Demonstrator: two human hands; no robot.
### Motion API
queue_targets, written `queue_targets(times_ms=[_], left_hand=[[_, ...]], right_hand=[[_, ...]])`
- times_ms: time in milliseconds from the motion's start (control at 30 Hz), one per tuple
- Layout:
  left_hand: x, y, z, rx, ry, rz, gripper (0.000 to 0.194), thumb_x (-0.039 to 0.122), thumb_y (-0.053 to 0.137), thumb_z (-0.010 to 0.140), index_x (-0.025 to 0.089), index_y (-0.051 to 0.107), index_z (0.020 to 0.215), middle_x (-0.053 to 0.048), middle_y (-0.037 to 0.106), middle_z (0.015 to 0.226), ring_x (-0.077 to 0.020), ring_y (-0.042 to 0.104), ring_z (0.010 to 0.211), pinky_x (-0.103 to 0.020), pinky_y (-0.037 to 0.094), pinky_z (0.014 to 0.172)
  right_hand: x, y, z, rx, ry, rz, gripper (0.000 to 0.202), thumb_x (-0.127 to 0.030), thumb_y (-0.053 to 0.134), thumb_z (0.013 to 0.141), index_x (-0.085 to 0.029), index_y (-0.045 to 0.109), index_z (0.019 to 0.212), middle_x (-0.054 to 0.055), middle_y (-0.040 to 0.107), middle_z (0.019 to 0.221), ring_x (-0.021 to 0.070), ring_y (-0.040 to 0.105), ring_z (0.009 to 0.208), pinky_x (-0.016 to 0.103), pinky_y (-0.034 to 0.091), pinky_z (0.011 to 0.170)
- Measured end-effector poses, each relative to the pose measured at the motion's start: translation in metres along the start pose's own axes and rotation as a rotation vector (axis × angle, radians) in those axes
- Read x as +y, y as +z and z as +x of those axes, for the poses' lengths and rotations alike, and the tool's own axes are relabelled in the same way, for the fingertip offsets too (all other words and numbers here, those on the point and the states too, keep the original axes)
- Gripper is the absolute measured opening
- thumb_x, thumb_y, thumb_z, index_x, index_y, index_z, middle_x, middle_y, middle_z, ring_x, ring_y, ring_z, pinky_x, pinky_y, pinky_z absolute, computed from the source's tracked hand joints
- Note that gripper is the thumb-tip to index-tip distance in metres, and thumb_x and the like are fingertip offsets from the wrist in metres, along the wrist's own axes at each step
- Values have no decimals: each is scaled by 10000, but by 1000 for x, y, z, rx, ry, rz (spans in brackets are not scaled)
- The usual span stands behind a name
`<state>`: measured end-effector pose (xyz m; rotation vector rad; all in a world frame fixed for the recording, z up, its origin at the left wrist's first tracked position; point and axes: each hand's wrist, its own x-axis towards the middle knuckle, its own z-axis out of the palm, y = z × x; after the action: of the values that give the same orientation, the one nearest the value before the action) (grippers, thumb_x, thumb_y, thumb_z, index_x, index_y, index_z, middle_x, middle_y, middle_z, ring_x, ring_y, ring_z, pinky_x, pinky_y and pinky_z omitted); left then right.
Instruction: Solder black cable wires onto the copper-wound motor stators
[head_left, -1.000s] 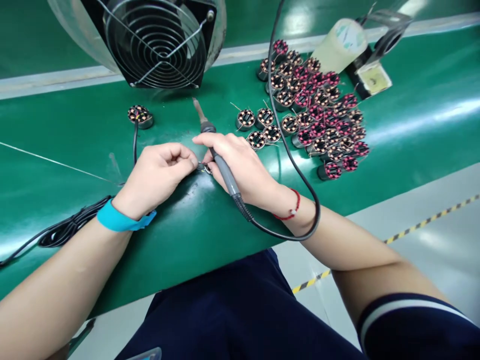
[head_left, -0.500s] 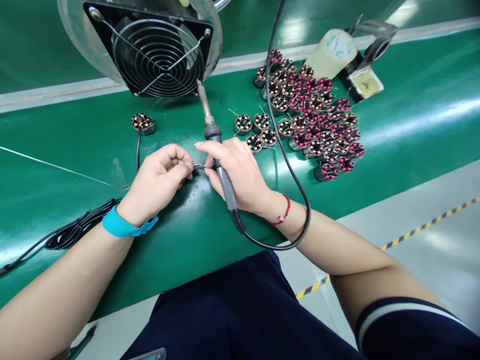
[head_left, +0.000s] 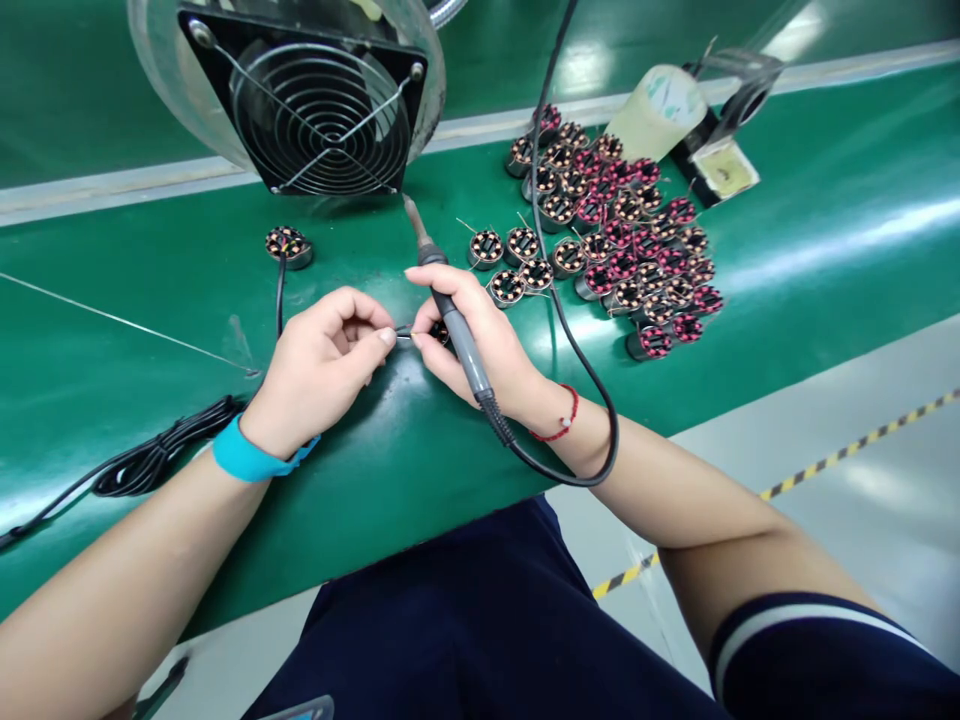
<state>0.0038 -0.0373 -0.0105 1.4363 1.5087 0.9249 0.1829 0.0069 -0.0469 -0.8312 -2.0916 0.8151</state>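
Note:
My left hand is closed, thumb and forefinger pinching a slim dark piece with a shiny edge; its kind is too small to make out. In my right hand lies a soldering iron, its tip pointing up and away toward the fan. The thumb and forefinger of that hand meet at the slim piece's right end. Partly hidden under the right fingers is a wound motor stator. A stator with a black cable stands beyond my left hand.
Many wound stators stand grouped at the right, several apart nearer my right hand. A caged fan is at the back. The iron's cord loops over my right forearm. A tape roll, a sponge holder and bundled cable lie around.
The soldering iron has shifted slightly right and toward me, its tip now farther from the fan. My right fingers have moved a little, showing the stator beneath. The left hand still pinches.

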Motion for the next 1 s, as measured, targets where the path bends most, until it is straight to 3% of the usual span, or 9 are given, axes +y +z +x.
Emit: queue_targets(times_ms=[133, 300, 667, 867, 1000], left_hand=[[-5, -1, 0, 17, 77, 69, 58, 208, 620, 807, 175, 576, 787, -8, 606, 807, -93, 549, 574, -243, 473, 558], [-7, -1, 1, 42, 95, 131, 68, 251, 615, 832, 185, 604, 819, -11, 602, 796, -129, 572, 685, -266, 483, 655], [3, 0, -1, -17, 317, 392, 85, 208, 572, 841, 205, 645, 796, -34, 655, 872, -189, 593, 857, -313, 465, 795], [-1, -2, 1, 39, 222, 327, 89, 161, 584, 791, 199, 650, 746, -12, 624, 789, -154, 561, 742, -275, 443, 672], [-2, -2, 3, 50, 166, 291, 96, 170, 584, 773, 196, 645, 704, -9, 611, 763, -151, 547, 722, -269, 449, 648]], right_hand=[[1, 1, -1, -4, -13, 14, 483, -182, 499, 864, -206, 392, 1334, -14, 637, 911, 171, 625, 926, 383, 489, 950], [-1, 1, -1, -2, -13, -34, 471, -179, 495, 867, -223, 398, 1325, -24, 645, 897, 172, 619, 984, 397, 455, 1012], [-4, -1, -1, -25, 1, -32, 444, -218, 459, 895, -226, 389, 1333, -8, 649, 921, 178, 631, 986, 421, 454, 1035], [1, -16, -2, 32, 13, -20, 533, -221, 524, 850, -209, 372, 1362, 46, 632, 1087, 194, 611, 1044, 418, 446, 1059], [6, -25, -5, -53, 36, -106, 585, -246, 549, 823, -214, 361, 1376, 84, 601, 1221, 244, 565, 1157, 466, 441, 1056]])
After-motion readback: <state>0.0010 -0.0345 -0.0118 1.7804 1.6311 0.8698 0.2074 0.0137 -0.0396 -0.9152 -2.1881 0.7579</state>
